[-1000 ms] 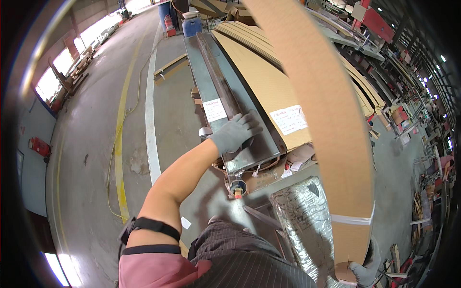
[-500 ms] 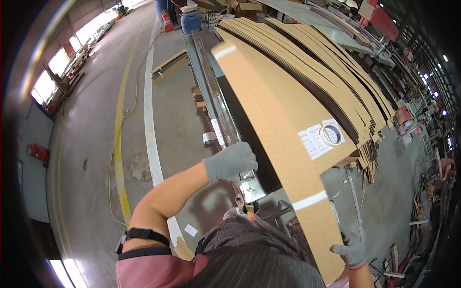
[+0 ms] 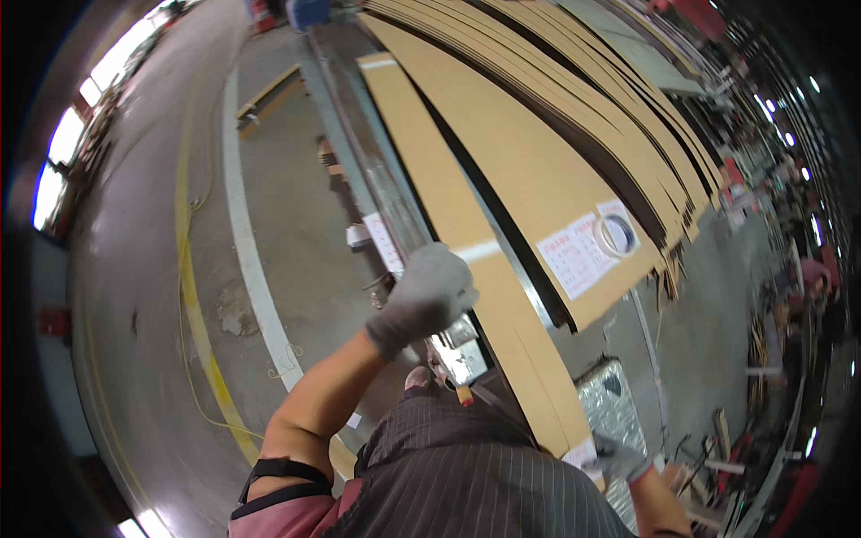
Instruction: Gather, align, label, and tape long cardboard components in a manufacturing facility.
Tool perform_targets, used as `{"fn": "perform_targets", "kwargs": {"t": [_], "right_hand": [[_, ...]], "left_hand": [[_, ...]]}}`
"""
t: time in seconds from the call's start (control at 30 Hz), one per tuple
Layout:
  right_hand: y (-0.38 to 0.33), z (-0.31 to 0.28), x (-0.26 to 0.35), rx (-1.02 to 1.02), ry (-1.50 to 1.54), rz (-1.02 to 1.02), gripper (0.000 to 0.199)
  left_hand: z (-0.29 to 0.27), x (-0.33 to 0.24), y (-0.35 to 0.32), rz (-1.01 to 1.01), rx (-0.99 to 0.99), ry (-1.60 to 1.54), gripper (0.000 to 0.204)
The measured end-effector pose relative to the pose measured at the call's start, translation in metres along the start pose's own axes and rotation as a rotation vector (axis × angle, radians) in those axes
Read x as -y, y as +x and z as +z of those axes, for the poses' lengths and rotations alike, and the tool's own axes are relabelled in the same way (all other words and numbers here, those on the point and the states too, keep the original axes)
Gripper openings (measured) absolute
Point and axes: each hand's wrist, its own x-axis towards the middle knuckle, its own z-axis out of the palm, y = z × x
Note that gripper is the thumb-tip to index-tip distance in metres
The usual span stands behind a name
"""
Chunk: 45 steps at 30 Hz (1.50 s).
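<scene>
A long flat cardboard carton (image 3: 448, 215) lies tilted along the metal rail (image 3: 359, 152) of a work bench, its far end toward the top of the view. My left hand (image 3: 426, 298), in a grey glove, presses on the carton's left edge at a strip of white tape. My right hand (image 3: 617, 457), also gloved, grips the carton's near end at the lower right. Beside it lies a stack of similar flat cartons (image 3: 574, 170), the top one bearing a white label with a round mark (image 3: 592, 247).
Grey concrete floor with a white line (image 3: 256, 269) and a yellow line (image 3: 188, 287) runs on the left. A silver foil-covered block (image 3: 614, 408) sits below the stack. Cluttered racks and tools fill the right edge. Bright windows are at the far left.
The carton, held high and steep a second ago, has swung down and left to lie along the rail. My left hand shifted onto its edge; my right hand came inward with the near end.
</scene>
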Motion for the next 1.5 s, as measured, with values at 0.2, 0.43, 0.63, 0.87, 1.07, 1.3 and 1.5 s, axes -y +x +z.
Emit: {"fn": "perform_targets", "kwargs": {"t": [0.2,0.43,0.63,0.87,1.07,1.3,1.5], "right_hand": [[0.082,0.015,0.142,-0.289,-0.084,-0.49,0.057],[-0.002,-0.106,-0.014,-0.775,-0.453,-0.267,0.064],[-0.022,-0.158,-0.08,-0.462,-0.215,-0.094,0.074],[-0.016,-0.17,-0.026,-0.406,-0.445,-0.187,0.075],[0.059,-0.099,0.059,-0.459,0.027,-0.705,0.079],[0.148,-0.067,0.092,-0.131,1.043,-0.479,0.02],[0.143,-0.053,0.123,-0.238,0.982,-0.454,0.022]], "left_hand": [[0.012,-0.001,0.028,-0.039,-0.349,0.07,0.025],[0.022,0.018,0.079,-0.483,0.159,-0.007,0.033],[0.046,0.03,0.079,-0.449,-0.137,-0.019,0.036],[0.109,-0.079,0.191,-0.078,0.001,0.128,0.025],[0.147,-0.038,0.245,-0.45,0.333,0.041,0.025],[0.09,-0.056,0.141,0.167,0.552,-0.324,0.025],[0.087,-0.038,0.123,0.17,0.536,-0.192,0.011]]}}
